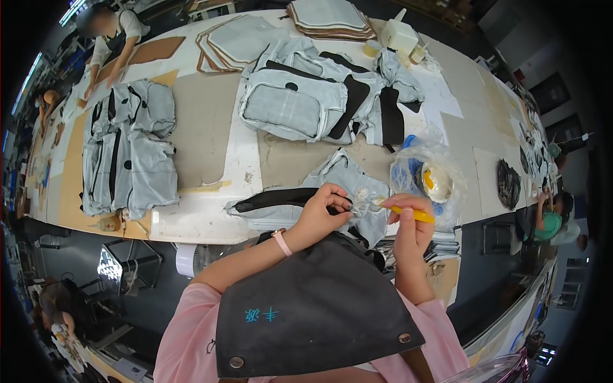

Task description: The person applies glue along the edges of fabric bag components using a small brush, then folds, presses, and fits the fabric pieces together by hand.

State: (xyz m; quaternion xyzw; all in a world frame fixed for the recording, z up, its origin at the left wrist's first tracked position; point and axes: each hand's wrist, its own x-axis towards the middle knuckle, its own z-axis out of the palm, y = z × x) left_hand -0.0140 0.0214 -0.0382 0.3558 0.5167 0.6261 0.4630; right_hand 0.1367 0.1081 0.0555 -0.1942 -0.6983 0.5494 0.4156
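A light grey fabric piece with a black strip lies at the table's near edge, under both hands. My left hand is closed in a pinch at the fabric, its fingertips on something too small to make out. In my right hand is a yellow-handled tool, its pale tip pointing left towards the fabric. Just beyond that hand sits a clear plastic bag, with a white and yellow item inside.
Grey bag pieces lie at the left and beyond my hands. Stacked panels and a white container stand at the far side. A co-worker leans over the far left. A dark bundle lies right.
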